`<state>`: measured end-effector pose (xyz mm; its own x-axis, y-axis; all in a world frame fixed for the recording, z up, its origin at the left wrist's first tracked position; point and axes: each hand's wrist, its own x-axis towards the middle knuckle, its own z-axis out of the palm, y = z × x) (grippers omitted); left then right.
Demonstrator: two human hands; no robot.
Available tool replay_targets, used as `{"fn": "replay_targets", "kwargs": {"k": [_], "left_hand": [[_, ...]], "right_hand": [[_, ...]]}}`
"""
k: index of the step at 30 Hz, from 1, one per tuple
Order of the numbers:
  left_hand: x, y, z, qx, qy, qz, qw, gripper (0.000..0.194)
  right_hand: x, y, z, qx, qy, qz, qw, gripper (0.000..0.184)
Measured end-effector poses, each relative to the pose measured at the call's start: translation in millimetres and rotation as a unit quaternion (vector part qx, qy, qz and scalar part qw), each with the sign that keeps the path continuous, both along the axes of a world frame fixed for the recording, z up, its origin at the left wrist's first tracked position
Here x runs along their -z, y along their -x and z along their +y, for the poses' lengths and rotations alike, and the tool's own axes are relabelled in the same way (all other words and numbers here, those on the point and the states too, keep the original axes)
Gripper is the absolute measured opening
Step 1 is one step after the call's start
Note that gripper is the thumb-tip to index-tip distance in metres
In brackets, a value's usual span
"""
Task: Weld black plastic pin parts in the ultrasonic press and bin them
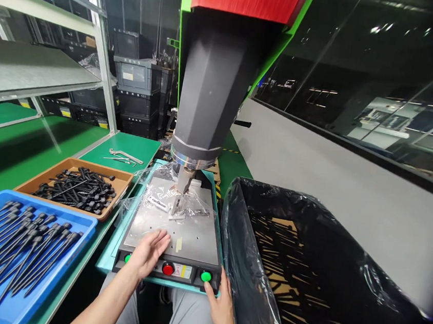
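My left hand (148,254) open, empty, by the metal plate (201,248); right hand (223,307) unclenched, thumb at green button (205,276). Judged: button step; pressing needs thumb contact.

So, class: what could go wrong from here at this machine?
The right hand, thumb beside the green button, might press it by accident. The left hand, over the front of the metal plate, could be pinched if it reached under the tool. Loose clear film around the tool might snag.

front-right of metal plate (201,250): open | plate middle: machine head (210,94), plastic film (200,205) block | right: bin wall (244,247)
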<state>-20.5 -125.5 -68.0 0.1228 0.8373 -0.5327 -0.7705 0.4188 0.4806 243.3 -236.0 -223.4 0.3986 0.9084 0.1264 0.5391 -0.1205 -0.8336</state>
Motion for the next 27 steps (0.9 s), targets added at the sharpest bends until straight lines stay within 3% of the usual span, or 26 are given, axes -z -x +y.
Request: {"fn": "replay_targets", "kwargs": {"k": [3,7,10,13,15,19,21,24,27], "left_hand": [[1.7,-17.3,21.5,-0.018,0.034,-0.069,0.997,0.009],[9.4,-26.4,35.0,-0.059,0.024,-0.081,0.995,0.008],[11.5,-22.4,32.5,-0.079,0.013,-0.091,0.993,0.008],[7.0,-14.2,26.8,-0.096,0.0,-0.099,0.99,0.008],[-0.6,-10.1,23.9,-0.102,-0.011,-0.106,0.989,0.008],[-23.6,-9.0,19.6,-0.101,-0.045,-0.129,0.985,0.01],[-35.8,-10.2,17.6,-0.097,-0.062,-0.143,0.983,0.013],[-52.5,-10.5,16.0,-0.095,-0.073,-0.157,0.98,0.018],[-68.3,-7.9,18.4,-0.089,-0.088,-0.153,0.98,0.021]], "right_hand": [[2.2,-2.1,0.1,0.002,-0.016,0.031,0.999,0.078],[0.0,-6.3,0.2,0.008,-0.026,0.128,0.991,0.074],[-13.1,-6.4,-1.2,0.067,-0.038,0.18,0.981,0.074],[-38.4,4.8,-0.2,0.132,-0.09,0.131,0.978,0.063],[-59.2,21.5,5.3,0.095,-0.109,0.098,0.985,0.052],[-98.2,68.9,32.7,-0.13,-0.073,0.121,0.981,0.039],[-113.9,89.6,54.9,-0.219,-0.097,0.072,0.968,0.034],[-135.2,107.5,98.0,-0.235,-0.177,-0.031,0.955,0.039],[-157.3,112.0,147.3,-0.143,-0.231,-0.085,0.959,0.045]]}}
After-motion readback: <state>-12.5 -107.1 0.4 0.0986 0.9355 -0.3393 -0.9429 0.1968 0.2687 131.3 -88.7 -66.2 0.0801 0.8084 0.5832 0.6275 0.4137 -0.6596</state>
